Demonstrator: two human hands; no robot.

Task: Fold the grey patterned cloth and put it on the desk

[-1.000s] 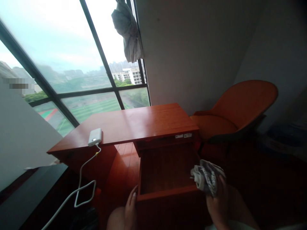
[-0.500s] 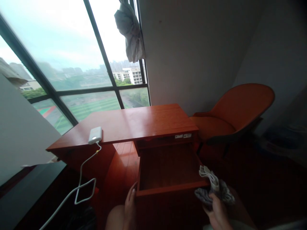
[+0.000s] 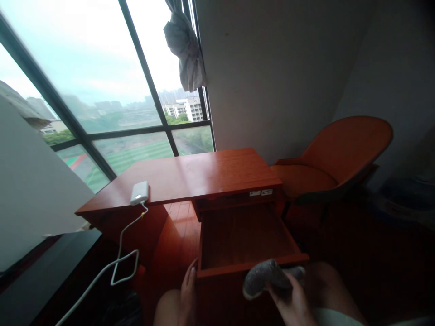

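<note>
A desk drawer (image 3: 249,268) is pulled out, its inside showing a bare wooden bottom. At the left end of the drawer front, my left hand (image 3: 189,285) grips the edge; part of its fingers is hidden. In my right hand (image 3: 292,296) is a bunched grey cloth (image 3: 261,277), pinched between thumb and fingers. The cloth is just in front of the drawer front and covers part of it; I cannot tell whether they touch.
The reddish wooden desk (image 3: 204,170) stands by the window. A white power bank (image 3: 139,193) lies at its front edge, with a white cable (image 3: 98,277) hanging down. An orange chair (image 3: 350,151) is at the right, a dark flat surface (image 3: 68,262) at the left.
My right hand has moved left with the cloth, from the drawer's right corner to before its front. The cloth is folded differently. My left hand stays at the drawer's edge.
</note>
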